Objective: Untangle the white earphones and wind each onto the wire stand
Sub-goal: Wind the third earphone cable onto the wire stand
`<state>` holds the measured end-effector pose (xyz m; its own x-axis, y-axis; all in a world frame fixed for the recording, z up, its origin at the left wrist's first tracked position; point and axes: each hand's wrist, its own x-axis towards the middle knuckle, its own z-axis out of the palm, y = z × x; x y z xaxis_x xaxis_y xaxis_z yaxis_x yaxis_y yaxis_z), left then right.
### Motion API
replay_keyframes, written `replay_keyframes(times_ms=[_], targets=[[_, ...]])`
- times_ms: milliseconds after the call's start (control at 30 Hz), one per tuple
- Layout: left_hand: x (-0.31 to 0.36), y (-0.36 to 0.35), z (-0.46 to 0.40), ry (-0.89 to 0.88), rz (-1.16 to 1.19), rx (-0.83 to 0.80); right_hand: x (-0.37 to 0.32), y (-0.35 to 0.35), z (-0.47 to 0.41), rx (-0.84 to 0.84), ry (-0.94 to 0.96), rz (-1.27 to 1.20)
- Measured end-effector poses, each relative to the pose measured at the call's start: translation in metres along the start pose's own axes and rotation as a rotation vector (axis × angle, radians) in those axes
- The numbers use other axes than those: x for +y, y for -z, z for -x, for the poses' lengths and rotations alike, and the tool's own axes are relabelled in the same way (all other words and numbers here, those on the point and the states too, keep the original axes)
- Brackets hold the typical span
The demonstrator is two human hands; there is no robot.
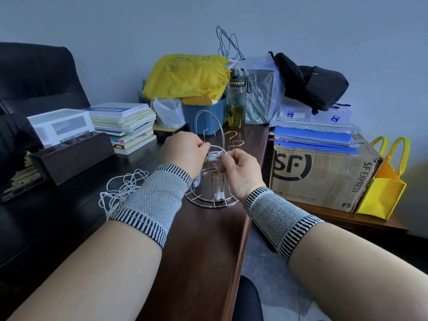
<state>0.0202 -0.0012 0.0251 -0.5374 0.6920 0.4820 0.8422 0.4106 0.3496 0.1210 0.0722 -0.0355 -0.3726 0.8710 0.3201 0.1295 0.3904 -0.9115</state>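
Both hands met at the top of the wire stand (212, 181), which stood upright on the dark wooden desk (203, 239) close to its right edge. The left hand (183, 152) had its fingers curled, pinching white earphone cord (214, 156) against the upper ring of the stand. The right hand (240, 169) pinched the same bundle of cord from the other side, thumb and forefinger closed on it. Several turns of the cord lay wrapped around the stand's upper ring between the two hands. Two white earbuds (218, 195) hung down inside the stand near its round base, and another earbud (196, 182) dangled just below the left wrist.

A second, loose tangle of white earphones (122, 188) lay on the desk to the left of the stand, partly hidden behind the left forearm. Both wrists wore grey knitted wrist bands (152, 200) with striped edges.

Toward the far edge of the desk stood a stack of books (125, 126), a white plastic drawer box (61, 125), a blue bin (203, 117) under a yellow bag (187, 76), and a bottle (236, 100) of yellowish liquid. Beyond the desk's right edge, a cardboard box (322, 179) sat on a lower surface with blue folders (312, 137) on top and a yellow tote (384, 181) beside it. A black backpack (310, 82) rested above the folders.
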Motion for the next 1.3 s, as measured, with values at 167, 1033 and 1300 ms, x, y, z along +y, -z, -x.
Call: replay_keyframes(times_ms=[167,1033,1300], targets=[[0.003,-0.001,-0.002,0.021,-0.008,-0.006,-0.006,0.002,-0.009,0.031,-0.037,0.07],[-0.019,-0.033,0.034,0.239,0.797,-0.174,0.006,0.008,0.015,-0.183,0.103,0.056],[-0.013,-0.036,0.034,0.404,1.003,-0.234,0.011,0.012,0.014,-0.157,0.164,0.077]])
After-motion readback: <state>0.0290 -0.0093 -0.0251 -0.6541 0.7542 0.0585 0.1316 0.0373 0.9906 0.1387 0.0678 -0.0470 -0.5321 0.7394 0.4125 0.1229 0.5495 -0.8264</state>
